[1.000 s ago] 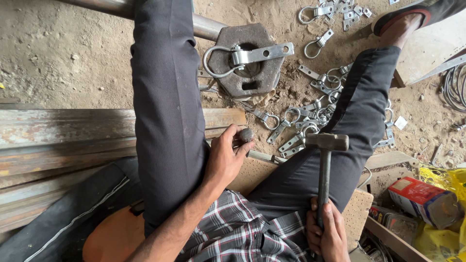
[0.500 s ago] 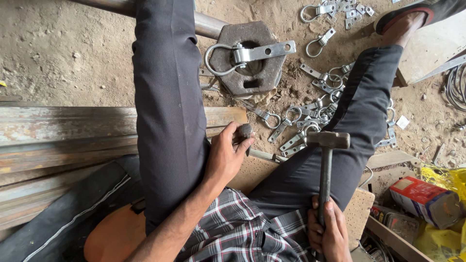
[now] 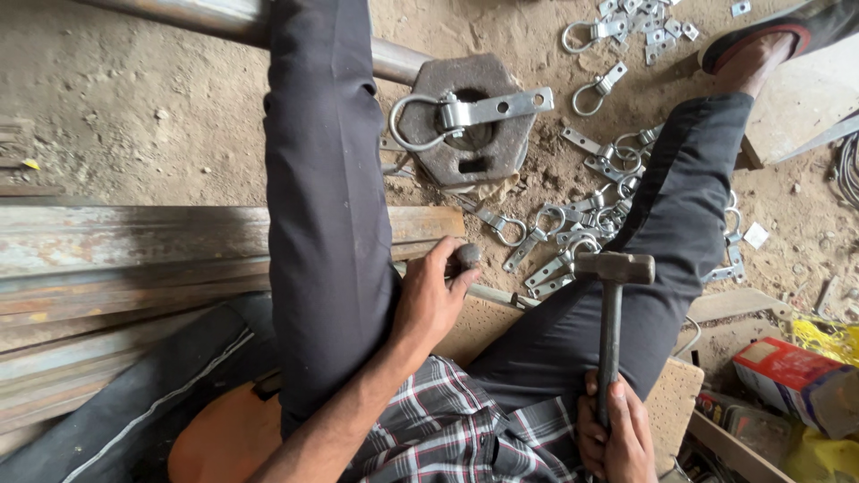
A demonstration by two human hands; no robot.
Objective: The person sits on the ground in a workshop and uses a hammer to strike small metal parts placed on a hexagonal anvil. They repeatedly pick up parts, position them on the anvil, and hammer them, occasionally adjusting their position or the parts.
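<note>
A: Hammer [image 3: 612, 304] upright at the near right, right hand [image 3: 613, 434] clenched on its handle.
B: And the left hand [image 3: 429, 300]?
A: Fingers curled around a dark rod [image 3: 467, 256], centre.

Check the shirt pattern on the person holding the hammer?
Plaid shirt: dark grey, white and red checks. Shows best in the head view, bottom centre.
</note>
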